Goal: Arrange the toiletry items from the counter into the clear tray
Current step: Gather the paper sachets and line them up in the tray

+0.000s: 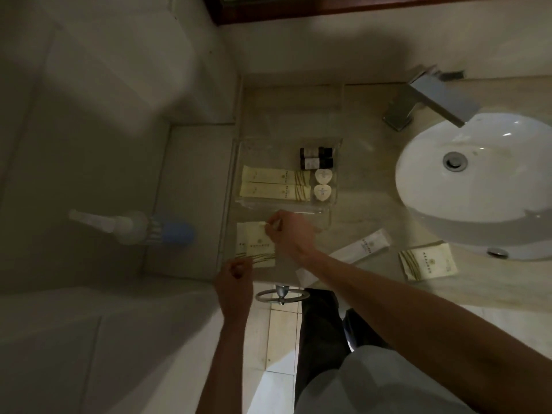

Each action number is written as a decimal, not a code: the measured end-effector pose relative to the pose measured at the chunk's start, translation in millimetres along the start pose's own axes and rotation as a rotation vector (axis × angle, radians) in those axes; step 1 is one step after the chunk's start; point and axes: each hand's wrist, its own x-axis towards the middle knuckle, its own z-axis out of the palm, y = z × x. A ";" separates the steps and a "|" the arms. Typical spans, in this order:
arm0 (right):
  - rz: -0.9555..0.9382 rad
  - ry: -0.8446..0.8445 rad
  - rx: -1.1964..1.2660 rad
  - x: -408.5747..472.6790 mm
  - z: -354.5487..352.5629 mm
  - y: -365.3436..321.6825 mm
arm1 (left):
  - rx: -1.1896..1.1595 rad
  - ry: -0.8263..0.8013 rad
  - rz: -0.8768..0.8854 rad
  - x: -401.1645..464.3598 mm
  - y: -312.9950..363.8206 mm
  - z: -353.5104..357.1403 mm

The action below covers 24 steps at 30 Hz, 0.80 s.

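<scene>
Six toiletry items lie in the clear tray (pixel 328 207), a shallow, see-through rectangle on the pale stone counter (pixel 367 180) just left of the sink (pixel 478 186). Two small dark bottles (pixel 316 157) lie side by side at the tray's far right; nearer, two long cream packets (pixel 274 184) lie parallel, with two heart-shaped white soaps (pixel 322 184) at their right ends.

Just in front of the tray's near left corner, two square cream sachets (pixel 256 244) overlap on the counter. The right hand (pixel 291 234) reaches across the tray's near wall, fingertips pinched on the top edge of the upper sachet. The left hand (pixel 234 279) hovers at the sachets' near edge, loosely curled into a fist with nothing in it.

Right of the tray's near side, toward the sink, a long white packet (pixel 364 246) lies slanted, partly covered by the right forearm, and another cream sachet (pixel 428 261) rests close to the basin's rim. Behind the sink, a square-edged metal tap (pixel 433 97) juts over the round white bowl. Left of the tray, on a lower ledge, a blurred white bottle with a blue end (pixel 134 227) lies on its side.
</scene>
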 end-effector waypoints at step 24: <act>-0.268 0.176 -0.273 -19.0 -86.4 33.7 | 0.389 -0.153 0.323 -1.0 80.9 37.5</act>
